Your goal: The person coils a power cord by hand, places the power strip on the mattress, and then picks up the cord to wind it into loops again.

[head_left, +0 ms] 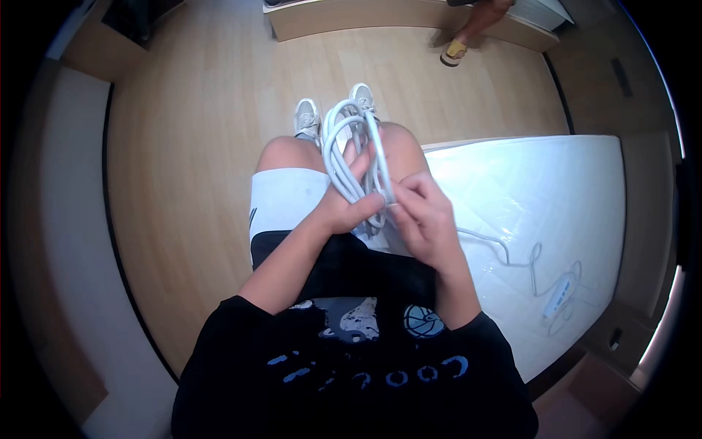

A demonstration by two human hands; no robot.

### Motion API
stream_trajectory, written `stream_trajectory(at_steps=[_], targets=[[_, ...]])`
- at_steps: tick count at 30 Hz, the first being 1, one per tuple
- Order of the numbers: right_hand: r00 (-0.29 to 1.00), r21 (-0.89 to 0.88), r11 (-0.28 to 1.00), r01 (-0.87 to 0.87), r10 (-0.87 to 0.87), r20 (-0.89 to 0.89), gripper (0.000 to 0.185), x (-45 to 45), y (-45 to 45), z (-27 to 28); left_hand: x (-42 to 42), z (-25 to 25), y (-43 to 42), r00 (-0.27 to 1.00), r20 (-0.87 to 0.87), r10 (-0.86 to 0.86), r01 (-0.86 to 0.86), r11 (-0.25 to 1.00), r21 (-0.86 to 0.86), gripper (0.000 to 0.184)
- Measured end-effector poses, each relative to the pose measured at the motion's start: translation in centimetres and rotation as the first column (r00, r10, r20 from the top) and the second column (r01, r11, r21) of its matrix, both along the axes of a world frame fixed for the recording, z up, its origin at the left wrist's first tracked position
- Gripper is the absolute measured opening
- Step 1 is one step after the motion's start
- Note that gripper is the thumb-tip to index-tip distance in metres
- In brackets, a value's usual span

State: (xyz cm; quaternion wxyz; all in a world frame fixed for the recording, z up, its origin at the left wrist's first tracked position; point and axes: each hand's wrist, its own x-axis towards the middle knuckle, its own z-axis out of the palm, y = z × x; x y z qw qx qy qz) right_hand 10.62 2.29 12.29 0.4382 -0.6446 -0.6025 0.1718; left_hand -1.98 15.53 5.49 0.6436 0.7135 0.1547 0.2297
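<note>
A coiled white cable (340, 157) stands in several loops above my lap. My left hand (347, 206) is wrapped round the lower part of the coil, its thumb across the loops. On the coil's right side, the fingers of my right hand (423, 216) pinch the cable near its lower end. A length of the same pale cable runs from behind my right wrist over the white plastic-covered mattress (482, 183) to a white power strip (560, 295), beside which thinner loops lie.
Wooden floor (197, 110) lies around my feet in grey-white shoes (307, 115). Another person's leg with a yellow sandal (455, 51) is at the top right, by a low wooden platform (351, 18). Wooden cabinets (643, 190) stand along the right side.
</note>
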Motion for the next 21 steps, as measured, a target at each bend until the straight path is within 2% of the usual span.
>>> stream_trajectory(at_steps=[2,5,6,8,13,16,21], targets=[[0.946,-0.015,0.999,0.032,-0.035,-0.321,0.041,-1.7,0.5,-0.6,-0.3,-1.2,-0.2,0.996,0.091,-0.024,0.032,0.996,-0.088,0.114],[0.915,0.016,1.000,-0.007,0.013,-0.403,0.051,-2.2,0.8,-2.0,-0.5,-1.1,-0.3,0.992,0.124,-0.004,0.019,0.992,-0.125,0.110],[0.963,0.050,0.998,-0.049,0.060,-0.264,0.051,-1.8,1.2,-2.1,-0.4,-1.5,-0.1,0.989,0.148,-0.010,0.033,0.988,-0.153,0.111],[0.984,0.044,0.993,-0.110,0.115,-0.139,0.051,-1.6,1.3,-2.2,-0.1,-2.7,0.0,0.981,0.192,-0.024,0.065,0.976,-0.209,0.112],[0.964,-0.067,0.986,-0.155,0.136,-0.227,0.050,-2.6,2.1,-1.8,-0.1,-2.5,0.3,0.967,0.241,-0.078,0.155,0.934,-0.321,0.115],[0.990,0.069,0.995,-0.069,0.077,-0.116,0.048,-2.5,2.8,-1.6,-0.2,-3.0,-0.1,0.959,0.268,-0.087,0.186,0.910,-0.371,0.116],[0.989,-0.105,0.988,-0.115,0.104,-0.105,0.042,-2.7,3.2,-1.7,-0.8,-3.5,0.6,0.952,0.279,-0.123,0.225,0.902,-0.368,0.112]])
